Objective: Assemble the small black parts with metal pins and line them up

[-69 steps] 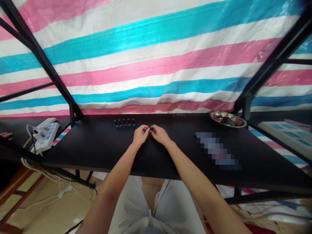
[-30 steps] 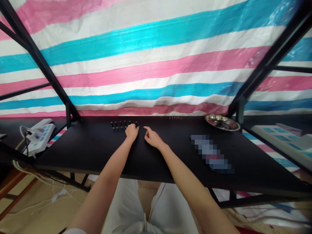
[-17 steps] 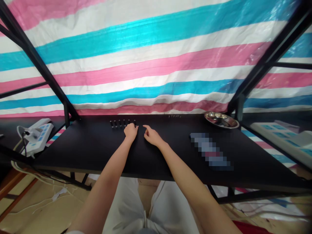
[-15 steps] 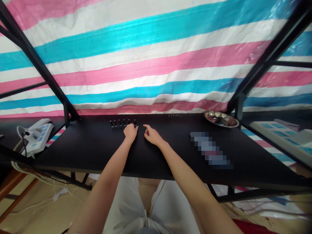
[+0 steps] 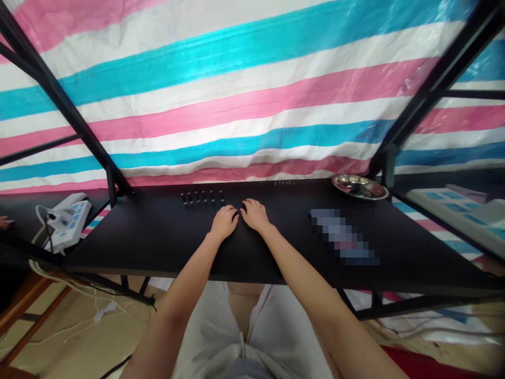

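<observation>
Both my hands rest side by side on the black table (image 5: 158,237), knuckles up. My left hand (image 5: 223,221) and my right hand (image 5: 255,215) have their fingers curled down and nearly touch at the fingertips. Whatever lies under or between the fingers is hidden. Just beyond my left hand, a row of several small black cylinders (image 5: 202,197) stands upright near the table's far edge. A second row of several tiny dark pieces (image 5: 284,183) sits farther right along that edge.
A round metal dish (image 5: 359,187) sits at the back right corner, with a blurred-out flat object (image 5: 343,237) in front of it. A white power strip (image 5: 65,218) with cables lies to the left. Another person's fingers (image 5: 3,222) show at the left edge. Black frame bars rise at both sides.
My left hand reached to the row of cylinders, which grew by one, then drew back. My right hand closed its fingers and moved in beside my left hand.
</observation>
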The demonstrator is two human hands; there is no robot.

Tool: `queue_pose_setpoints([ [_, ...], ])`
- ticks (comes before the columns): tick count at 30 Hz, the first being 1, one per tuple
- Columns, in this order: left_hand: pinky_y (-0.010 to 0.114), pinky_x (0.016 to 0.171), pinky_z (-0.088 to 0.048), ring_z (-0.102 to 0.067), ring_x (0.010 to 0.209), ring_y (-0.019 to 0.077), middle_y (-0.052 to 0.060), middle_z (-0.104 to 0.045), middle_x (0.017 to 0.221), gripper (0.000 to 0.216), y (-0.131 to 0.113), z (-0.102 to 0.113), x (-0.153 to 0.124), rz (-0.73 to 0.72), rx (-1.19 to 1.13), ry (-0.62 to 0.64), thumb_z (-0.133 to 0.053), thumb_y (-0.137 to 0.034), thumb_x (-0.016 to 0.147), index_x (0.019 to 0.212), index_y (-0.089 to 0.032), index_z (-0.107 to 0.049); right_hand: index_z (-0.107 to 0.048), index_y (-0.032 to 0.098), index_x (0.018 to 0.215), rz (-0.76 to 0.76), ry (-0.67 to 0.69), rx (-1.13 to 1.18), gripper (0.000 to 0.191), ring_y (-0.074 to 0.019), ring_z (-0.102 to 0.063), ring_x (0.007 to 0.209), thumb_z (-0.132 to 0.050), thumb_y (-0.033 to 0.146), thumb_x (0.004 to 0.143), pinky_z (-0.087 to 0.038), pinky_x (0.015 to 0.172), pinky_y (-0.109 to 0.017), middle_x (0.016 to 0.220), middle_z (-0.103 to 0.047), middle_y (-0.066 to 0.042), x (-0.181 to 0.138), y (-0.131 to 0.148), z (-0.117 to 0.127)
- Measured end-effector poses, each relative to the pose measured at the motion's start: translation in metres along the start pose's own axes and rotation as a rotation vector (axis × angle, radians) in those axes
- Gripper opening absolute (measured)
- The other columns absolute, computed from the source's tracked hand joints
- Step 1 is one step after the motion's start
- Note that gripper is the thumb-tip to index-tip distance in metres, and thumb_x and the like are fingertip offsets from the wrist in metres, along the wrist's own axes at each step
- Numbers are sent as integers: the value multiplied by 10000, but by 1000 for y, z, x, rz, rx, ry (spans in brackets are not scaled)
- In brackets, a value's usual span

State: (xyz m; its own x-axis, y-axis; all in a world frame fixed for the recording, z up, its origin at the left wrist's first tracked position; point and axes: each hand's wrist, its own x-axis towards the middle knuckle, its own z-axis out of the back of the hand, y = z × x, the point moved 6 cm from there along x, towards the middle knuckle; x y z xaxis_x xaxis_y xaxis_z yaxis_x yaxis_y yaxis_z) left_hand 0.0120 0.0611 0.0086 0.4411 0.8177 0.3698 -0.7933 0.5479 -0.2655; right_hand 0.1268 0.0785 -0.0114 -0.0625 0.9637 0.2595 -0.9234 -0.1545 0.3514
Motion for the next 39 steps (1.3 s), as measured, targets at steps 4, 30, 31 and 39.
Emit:
queue_pose_setpoints([
  [4, 338, 1035, -330, -429, 1212, 204, 127, -494, 1286, 394, 1, -9, 0, -12, -35, 79, -374, -253, 866, 1192, -96, -532, -415, 113, 1295, 17, 71, -2, 456, -234, -293, 1287, -297, 283, 889, -195, 1057, -440, 1393, -370, -104, 1, -1, -10],
  [30, 389, 1057, -288, -370, 1267, 205, 126, -443, 1336, 407, 7, -15, -1, 12, -105, 133, -377, -255, 863, 1228, -129, -503, -413, 137, 1307, 29, 135, 38, 456, -242, -268, 1310, -328, 290, 886, -189, 1058, -479, 1408, -342, -113, 5, -3, -13],
  [31, 391, 1057, -288, -368, 1268, 208, 129, -441, 1337, 408, 7, -15, -1, 12, -107, 137, -377, -253, 862, 1229, -124, -502, -410, 132, 1308, 29, 139, 36, 458, -243, -267, 1310, -329, 290, 886, -189, 1058, -481, 1410, -340, -114, 5, -3, -13],
  [39, 366, 1019, -358, -399, 1240, 213, 127, -400, 1366, 427, 3, 6, 1, 34, -146, -45, -410, -211, 828, 1243, -133, -475, -408, 144, 1308, 24, 150, 40, 452, -246, -265, 1311, -335, 287, 885, -197, 1050, -495, 1409, -339, -118, 5, -2, -12],
])
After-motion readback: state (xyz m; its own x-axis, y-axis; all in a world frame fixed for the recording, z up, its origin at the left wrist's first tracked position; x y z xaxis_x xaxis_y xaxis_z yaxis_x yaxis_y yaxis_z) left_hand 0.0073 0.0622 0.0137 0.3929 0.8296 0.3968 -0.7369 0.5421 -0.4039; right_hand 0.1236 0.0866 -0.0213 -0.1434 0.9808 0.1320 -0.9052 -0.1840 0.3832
